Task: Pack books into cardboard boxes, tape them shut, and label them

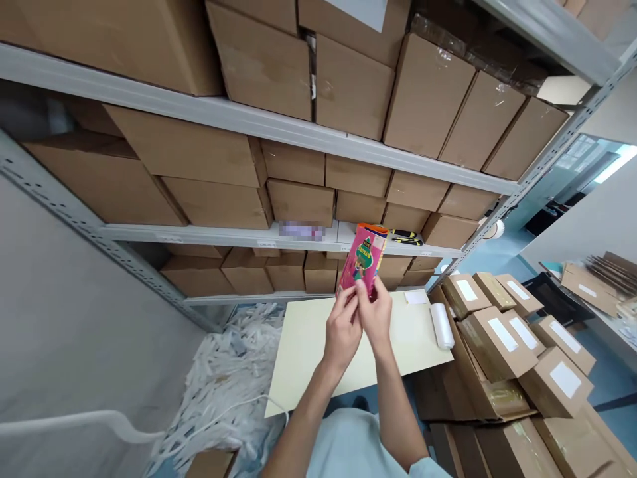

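Observation:
In front of me I hold a pink printed packet point(365, 252) upright, tilted a little to the right, with a green emblem on its front and an orange top edge. My left hand point(343, 325) is closed on its lower left side. Around the lower right part my right hand point(375, 309) is closed too, its thumb lying on the front. The fingers behind the packet are hidden. Below both hands lies a pale yellow tabletop point(308, 352).
A white roll point(441, 325) and a white paper slip point(416, 297) lie on the tabletop's right part. Yellow-black cutters point(407, 238) rest on the shelf edge point(223, 234) beyond. Labelled cartons point(502, 332) crowd the right. White paper strips point(229, 372) heap at the left, crossed by a white cable point(239, 403).

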`<move>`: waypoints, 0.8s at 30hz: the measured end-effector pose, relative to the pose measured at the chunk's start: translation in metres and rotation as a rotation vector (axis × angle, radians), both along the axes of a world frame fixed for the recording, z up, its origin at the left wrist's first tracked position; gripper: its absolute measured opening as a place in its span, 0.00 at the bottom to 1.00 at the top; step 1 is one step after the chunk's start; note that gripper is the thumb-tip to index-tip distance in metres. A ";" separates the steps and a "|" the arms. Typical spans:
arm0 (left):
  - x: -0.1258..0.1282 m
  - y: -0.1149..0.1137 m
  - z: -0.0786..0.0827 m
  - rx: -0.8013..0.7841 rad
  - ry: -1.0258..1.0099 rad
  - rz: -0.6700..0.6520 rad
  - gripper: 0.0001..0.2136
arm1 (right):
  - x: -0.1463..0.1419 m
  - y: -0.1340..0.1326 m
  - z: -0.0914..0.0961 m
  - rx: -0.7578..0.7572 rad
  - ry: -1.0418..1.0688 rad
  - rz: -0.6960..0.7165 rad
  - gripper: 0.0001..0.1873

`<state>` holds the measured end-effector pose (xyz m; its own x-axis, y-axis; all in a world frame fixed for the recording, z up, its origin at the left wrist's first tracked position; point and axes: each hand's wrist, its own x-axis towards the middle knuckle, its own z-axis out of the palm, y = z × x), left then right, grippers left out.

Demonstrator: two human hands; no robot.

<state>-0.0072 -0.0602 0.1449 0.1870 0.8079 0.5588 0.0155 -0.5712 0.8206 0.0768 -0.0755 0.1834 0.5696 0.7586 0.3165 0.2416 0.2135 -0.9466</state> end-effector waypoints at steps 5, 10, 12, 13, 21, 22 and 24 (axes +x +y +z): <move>-0.040 0.044 -0.001 -0.210 -0.032 0.174 0.24 | 0.024 0.003 0.005 0.037 0.251 0.229 0.25; -0.088 0.059 0.012 -0.770 -0.270 -0.198 0.38 | 0.040 -0.006 0.016 -0.038 0.422 0.406 0.27; -0.092 0.051 0.022 -0.829 -0.295 -0.256 0.38 | 0.045 -0.004 0.019 -0.032 0.414 0.385 0.27; -0.090 0.046 0.028 -0.829 -0.295 -0.243 0.37 | 0.048 -0.002 0.019 -0.026 0.405 0.370 0.27; -0.061 0.036 0.046 -0.761 -0.256 -0.109 0.36 | 0.071 0.020 0.004 -0.038 0.271 0.262 0.28; -0.057 0.037 0.045 -0.747 -0.247 -0.096 0.36 | 0.074 0.022 0.003 -0.035 0.234 0.208 0.28; -0.050 0.040 0.042 -0.709 -0.212 -0.056 0.35 | 0.077 0.024 0.001 0.001 0.134 0.038 0.29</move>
<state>-0.0569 -0.0206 0.1867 0.1849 0.9807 -0.0641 -0.1982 0.1011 0.9749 0.1535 -0.0519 0.1848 0.5780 0.7799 0.2401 0.1045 0.2211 -0.9696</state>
